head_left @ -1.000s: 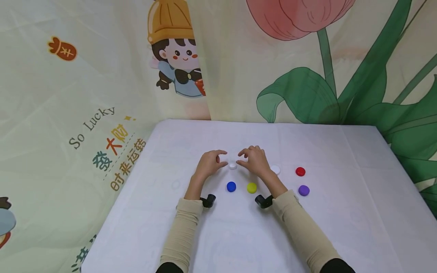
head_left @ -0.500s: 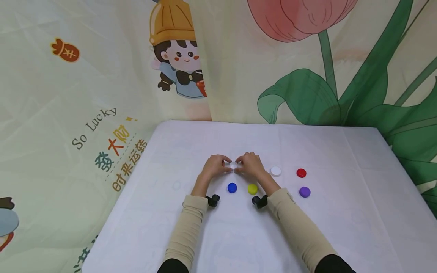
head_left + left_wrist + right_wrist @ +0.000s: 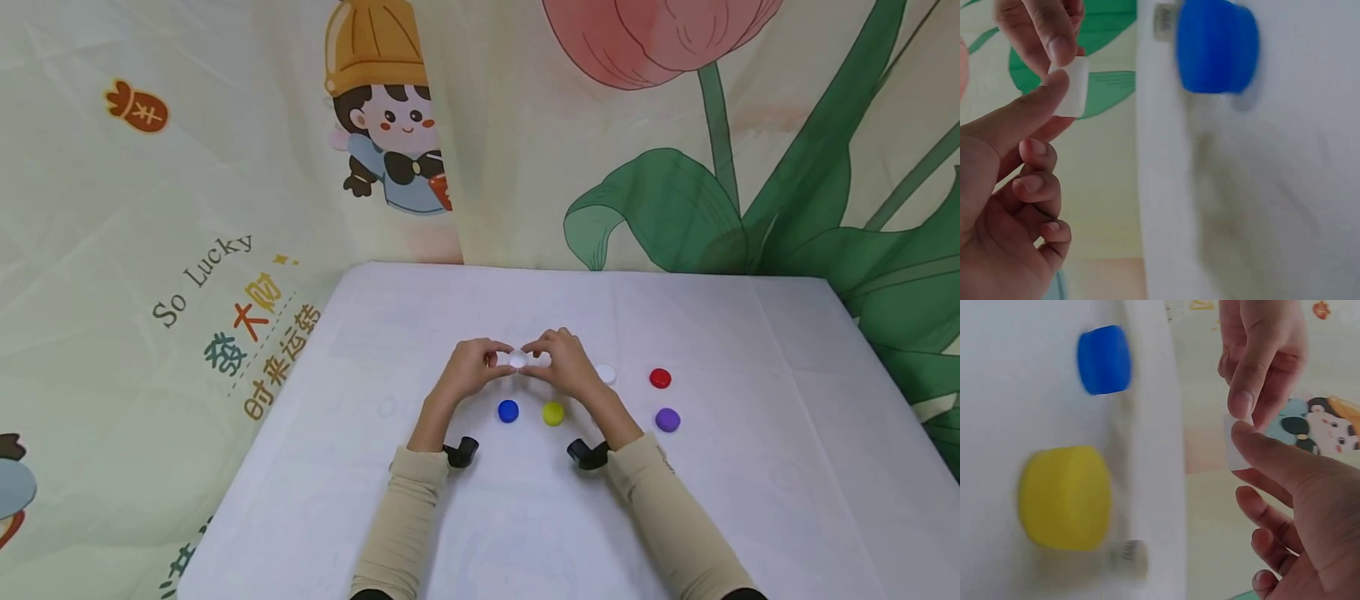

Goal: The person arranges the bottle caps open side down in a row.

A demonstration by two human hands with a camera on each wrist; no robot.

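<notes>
A small, short white cylinder [image 3: 518, 359] is held up over the table between both hands. My left hand [image 3: 468, 367] pinches it from the left side with thumb and forefinger. From the right, my right hand [image 3: 567, 362] does the same. In the left wrist view the white cylinder [image 3: 1075, 97] shows a plain side wall, partly covered by the thumbs. The right wrist view has the cylinder [image 3: 1232, 447] at the fingertips, with the other fingers curled loosely below. Nearest the hands on the table are a blue disc [image 3: 508, 411] and a yellow disc [image 3: 553, 413].
Farther right on the white tabletop [image 3: 480, 517] lie a red disc [image 3: 660, 378] and a purple disc [image 3: 667, 420]. Another white disc [image 3: 608, 373] is partly hidden behind the right wrist. A printed cloth backdrop [image 3: 510, 167] hangs behind the table's far edge.
Both hands closed in on the white cylinder from either side and took hold of it. It has since risen from the tabletop, tilted so its round face shows.
</notes>
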